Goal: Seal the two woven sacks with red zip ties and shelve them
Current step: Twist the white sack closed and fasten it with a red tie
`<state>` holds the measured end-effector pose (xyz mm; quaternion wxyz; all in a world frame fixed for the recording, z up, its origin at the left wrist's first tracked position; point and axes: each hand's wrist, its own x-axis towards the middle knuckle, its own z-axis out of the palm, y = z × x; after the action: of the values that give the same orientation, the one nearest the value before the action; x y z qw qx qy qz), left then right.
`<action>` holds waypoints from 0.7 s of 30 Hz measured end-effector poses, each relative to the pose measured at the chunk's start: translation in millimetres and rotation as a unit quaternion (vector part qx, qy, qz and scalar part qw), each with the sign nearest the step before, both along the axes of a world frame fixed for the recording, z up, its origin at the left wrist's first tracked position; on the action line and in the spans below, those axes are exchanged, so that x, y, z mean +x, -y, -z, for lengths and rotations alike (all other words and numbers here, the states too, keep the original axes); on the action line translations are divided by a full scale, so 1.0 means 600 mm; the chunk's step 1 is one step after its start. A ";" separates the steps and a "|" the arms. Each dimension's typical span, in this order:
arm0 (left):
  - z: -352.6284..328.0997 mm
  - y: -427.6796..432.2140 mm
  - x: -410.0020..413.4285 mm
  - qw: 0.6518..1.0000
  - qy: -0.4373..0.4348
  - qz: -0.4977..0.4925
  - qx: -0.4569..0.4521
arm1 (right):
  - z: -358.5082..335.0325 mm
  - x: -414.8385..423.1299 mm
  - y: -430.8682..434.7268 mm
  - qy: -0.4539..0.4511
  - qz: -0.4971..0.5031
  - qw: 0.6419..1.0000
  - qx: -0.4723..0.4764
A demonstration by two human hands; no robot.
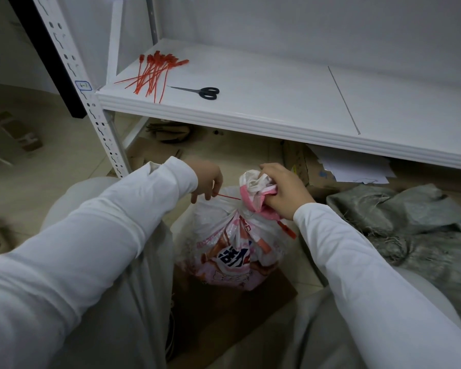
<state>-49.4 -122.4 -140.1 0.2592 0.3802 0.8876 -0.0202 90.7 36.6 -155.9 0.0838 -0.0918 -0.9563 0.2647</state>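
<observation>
the white and pink woven sack (229, 251) stands upright on the floor between the person's knees, in front of the white shelf (277, 110). its gathered neck (253, 185) rises in the middle of the view. the red zip tie (229, 197) circles that neck, and its free tail runs almost level out to the left, so the long axis of the pull lies left to right across the scene. the left hand (208, 179) is just left of the neck, and its fingers (197, 197) curl in and pinch the tail's end. the right hand (282, 193) is on the neck itself, with the fingers closed round the bunched cloth above the tie. the tie's flat tag end hangs down on the right, below that hand.

the tightening turns on this: the left hand would draw away to the left along the tail while the right hand holds the neck steady. i cannot tell whether the loop is fully snug.

a second, grey woven sack (415, 230) lies slumped on the floor to the right, apparently not yet tied. spare red ties (155, 73) and black scissors (201, 92) lie on the shelf, far left.
</observation>
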 end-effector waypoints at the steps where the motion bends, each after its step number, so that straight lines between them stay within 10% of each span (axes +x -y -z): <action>1: 0.001 -0.001 0.004 1.000 0.003 0.013 -0.003 | 0.000 0.001 -0.001 0.000 0.004 1.000 -0.005; 21: 0.056 -0.020 0.052 0.995 -0.036 0.097 -0.011 | 0.008 -0.006 0.000 0.040 0.096 0.989 -0.103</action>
<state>-18.2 -110.4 -173.7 0.2285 0.4605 0.8550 -0.0686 87.0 36.9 -161.0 0.0605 -0.2022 -0.9131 0.3489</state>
